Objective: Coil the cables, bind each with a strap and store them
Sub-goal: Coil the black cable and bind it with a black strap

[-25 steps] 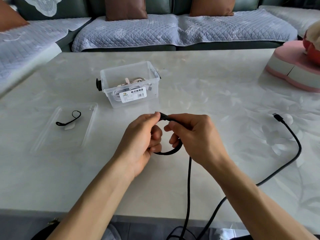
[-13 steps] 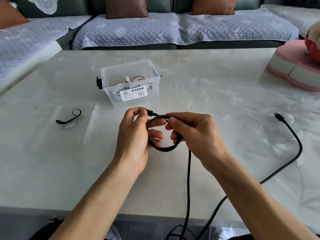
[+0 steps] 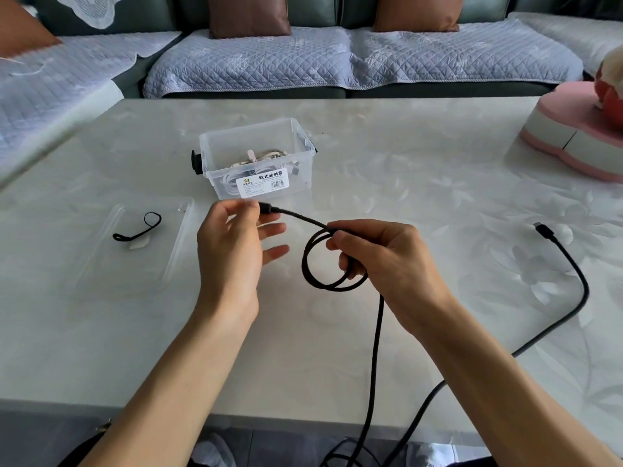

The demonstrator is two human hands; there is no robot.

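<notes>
Now coiling | left hand (image 3: 232, 251) pinches the plug end of the long black braided cable (image 3: 376, 335), other fingers loosely spread | right hand (image 3: 387, 261) grips a small loop above the pale marble table (image 3: 404, 163) | slack trails off the near edge | advice: keep loops equal, feed slack evenly | black strap (image 3: 136, 228) waits left

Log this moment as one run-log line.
step: coiling | left hand: pinches plug end | right hand: holds loop of black cable | strap: untouched, on lid | storage box: open

Storage box (image 3: 215, 153) label (image 3: 263, 184): "欧式收纳盒", barcode.
</notes>
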